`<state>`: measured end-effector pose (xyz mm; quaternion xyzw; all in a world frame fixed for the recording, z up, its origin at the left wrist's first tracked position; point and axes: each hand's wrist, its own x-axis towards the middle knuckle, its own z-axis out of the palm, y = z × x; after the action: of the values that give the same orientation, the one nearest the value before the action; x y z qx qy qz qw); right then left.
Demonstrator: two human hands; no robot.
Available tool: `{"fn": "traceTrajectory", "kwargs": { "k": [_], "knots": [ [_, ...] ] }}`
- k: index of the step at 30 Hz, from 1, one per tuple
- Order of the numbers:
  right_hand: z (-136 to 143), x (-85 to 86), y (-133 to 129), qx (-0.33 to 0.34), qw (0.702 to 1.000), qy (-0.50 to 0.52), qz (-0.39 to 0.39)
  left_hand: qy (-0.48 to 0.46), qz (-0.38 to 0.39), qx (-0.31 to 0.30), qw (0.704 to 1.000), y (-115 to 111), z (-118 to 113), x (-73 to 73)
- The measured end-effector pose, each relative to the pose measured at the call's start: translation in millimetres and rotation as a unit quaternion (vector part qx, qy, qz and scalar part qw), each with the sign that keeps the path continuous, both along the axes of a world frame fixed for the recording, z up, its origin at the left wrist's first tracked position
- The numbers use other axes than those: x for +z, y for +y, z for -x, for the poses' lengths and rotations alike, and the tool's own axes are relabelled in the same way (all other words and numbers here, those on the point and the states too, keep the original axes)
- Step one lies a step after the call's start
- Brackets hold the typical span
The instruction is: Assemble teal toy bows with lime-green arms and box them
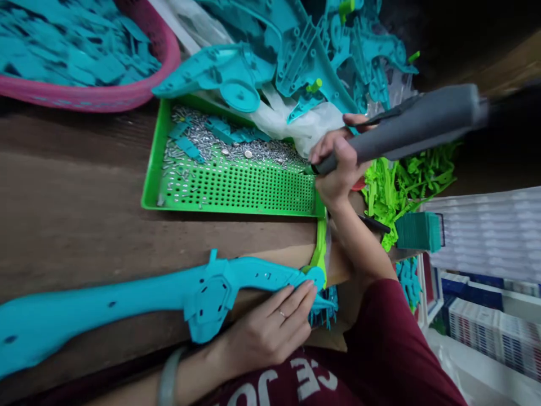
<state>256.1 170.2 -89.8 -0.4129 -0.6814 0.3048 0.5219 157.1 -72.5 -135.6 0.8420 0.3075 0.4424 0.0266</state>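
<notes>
My left hand (270, 327), fingers together, presses on the right end of a long blue plastic toy part (147, 293) lying across the front of the bench. The part has a raised six-sided block in its middle and several small holes. My right hand (338, 163) is closed around a grey electric screwdriver (418, 124), its tip end pointing left over the right end of a green perforated tray (236, 194). Loose silver screws (203, 132) cover the tray's back half, with small blue pieces (186, 144) among them. A lime-green plastic part (321, 248) touches the blue part's right end.
A pink basket (169, 48) full of blue pieces stands at the back left. Blue shells (291, 51) and clear plastic bags (287, 118) are heaped behind the tray. Lime-green parts (384, 197) and a teal stack (418, 231) lie right of my right arm.
</notes>
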Motion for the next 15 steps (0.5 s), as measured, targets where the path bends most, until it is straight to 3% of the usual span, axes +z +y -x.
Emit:
{"fn": "traceTrajectory", "kwargs": {
  "k": [2,5,10,15],
  "knots": [
    [8.9,-13.8,17.1,-0.015,0.999,-0.001,0.039,-0.002,0.017,-0.008,1.0,-1.6,4.6,-0.4],
    [11.4,-24.3,21.2,0.005,0.998,-0.035,0.048,0.003,0.022,-0.021,1.0,-1.6,9.9,-1.1],
    [10.4,-23.8,14.6,-0.009,1.0,0.009,0.0,0.033,0.008,-0.016,0.999,4.0,11.4,0.4],
    [22.2,-16.1,15.6,-0.022,1.0,0.013,0.014,0.043,0.002,-0.023,0.999,6.4,11.8,2.4]
  ]
}}
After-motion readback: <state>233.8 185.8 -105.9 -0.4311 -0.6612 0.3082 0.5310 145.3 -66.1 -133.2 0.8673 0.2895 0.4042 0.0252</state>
